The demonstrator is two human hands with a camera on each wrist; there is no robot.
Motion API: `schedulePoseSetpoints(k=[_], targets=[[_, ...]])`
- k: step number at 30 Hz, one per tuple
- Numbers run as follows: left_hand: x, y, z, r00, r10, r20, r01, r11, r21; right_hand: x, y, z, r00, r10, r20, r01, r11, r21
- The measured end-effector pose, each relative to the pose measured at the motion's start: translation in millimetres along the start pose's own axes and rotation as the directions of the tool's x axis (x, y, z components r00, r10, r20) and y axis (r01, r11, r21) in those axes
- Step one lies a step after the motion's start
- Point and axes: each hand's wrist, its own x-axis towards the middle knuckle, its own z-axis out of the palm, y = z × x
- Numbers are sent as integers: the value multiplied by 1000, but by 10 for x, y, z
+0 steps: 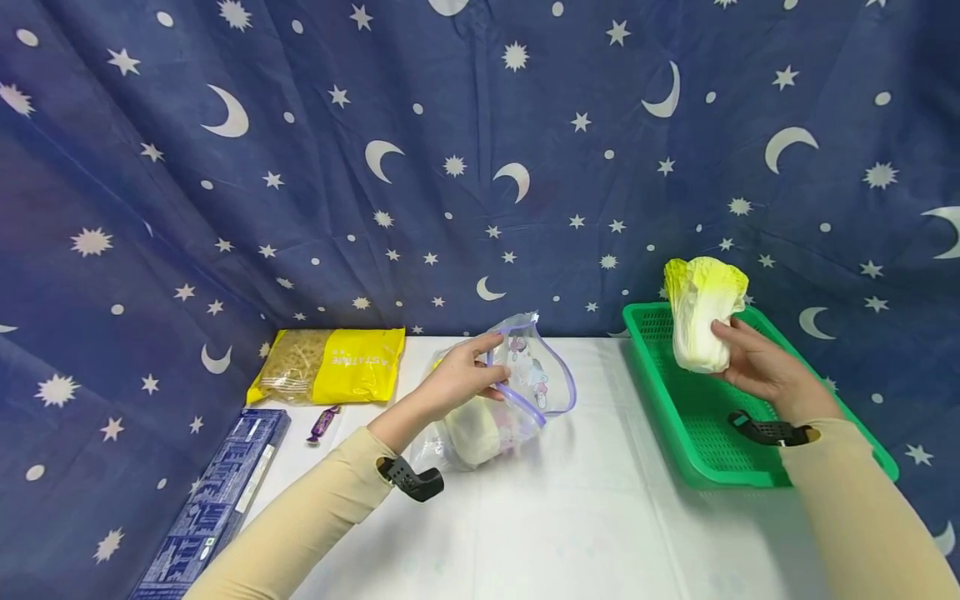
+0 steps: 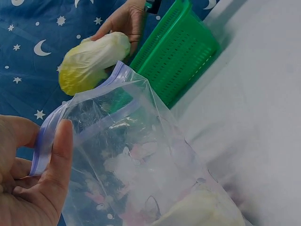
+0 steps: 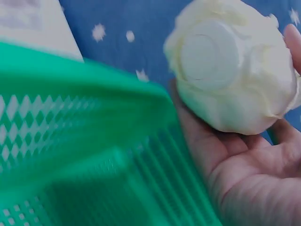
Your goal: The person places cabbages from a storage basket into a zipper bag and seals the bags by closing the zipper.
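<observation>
A napa cabbage [image 1: 703, 321], white at the base and yellow-green at the leaf tips, is gripped by my right hand [image 1: 765, 371] above the far end of a green plastic basket [image 1: 697, 467]. In the right wrist view the cabbage's cut base [image 3: 210, 55] faces the camera, fingers curled round its side. My left hand [image 1: 467, 377] pinches the purple-edged rim of a clear zip bag [image 1: 558, 392], whose mouth gapes to the right. Inside the bag lies another pale, cabbage-like thing [image 1: 472, 429], partly hidden by the printed film.
At the back left lies a yellow pasta packet [image 1: 356, 367]. A small purple-wrapped candy [image 1: 323, 424] is in front of it, beside a long blue box [image 1: 217, 500] along the left edge. A star-patterned blue curtain [image 1: 450, 217] hangs behind the white table [image 1: 555, 525].
</observation>
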Motion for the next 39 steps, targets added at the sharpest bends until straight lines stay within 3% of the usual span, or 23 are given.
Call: schedulePoseSetpoints(k=[5,10,15,25,39], targets=[[17,17,2,1000,-11,-10,11,1000,-10,136,43,282,999,-43,13,44,997,-69],[23,26,8,1000,-15,-8,15,1000,-16,246,133,543,999,-28,38,33,990,-139],[37,19,17,1000,-21,-8,21,999,-28,344,266,786,999,-23,38,33,962,-270],[63,13,27,1000,-31,-2,31,999,-35,477,555,1067,994,32,105,27,855,-518],[67,21,1,997,-83,0,83,992,-95,554,818,1226,995,98,0,-68,693,-717]])
